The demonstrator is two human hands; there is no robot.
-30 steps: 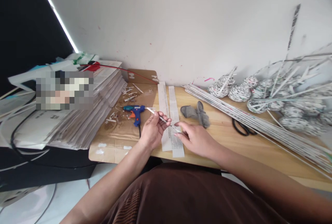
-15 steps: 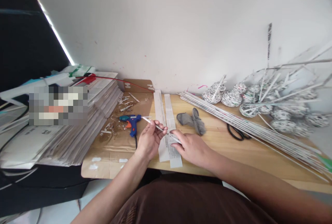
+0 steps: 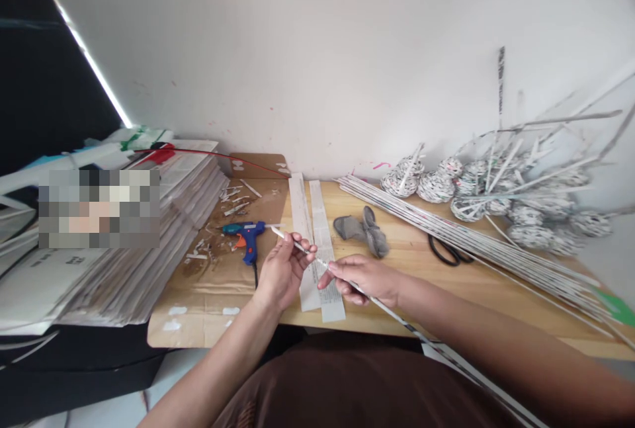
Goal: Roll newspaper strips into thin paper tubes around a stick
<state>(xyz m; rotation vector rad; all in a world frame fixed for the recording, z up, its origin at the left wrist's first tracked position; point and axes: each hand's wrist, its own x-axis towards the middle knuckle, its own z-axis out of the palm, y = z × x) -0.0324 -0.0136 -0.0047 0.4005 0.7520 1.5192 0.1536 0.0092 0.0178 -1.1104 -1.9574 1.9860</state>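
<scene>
A long thin rolled newspaper stick (image 3: 411, 329) slants from above the table's middle down past the right forearm to the bottom edge. My left hand (image 3: 288, 270) pinches it near its pale upper-left tip. Farther along, my right hand (image 3: 364, 277) has its thumb and fingers closed round the same stick, with the index finger pointing left. Beneath the hands lie two flat paper strips, a left strip (image 3: 298, 206) and a printed right strip (image 3: 321, 216). A blue glue gun (image 3: 252, 236) rests on brown cardboard (image 3: 218, 302) just left of my left hand.
Stacked paper sheets (image 3: 183, 229) fill the left side. Grey fabric pieces (image 3: 370, 229) and black-handled scissors (image 3: 444, 251), partly hidden, lie right of the strips. A bundle of paper sticks (image 3: 466, 239) crosses the table. Woven paper balls (image 3: 436, 186) stand behind, with sticks jutting up.
The stick now shows as a long length running under my right forearm to the lower right. My right hand has turned and shifted its hold on it. The view has moved slightly.
</scene>
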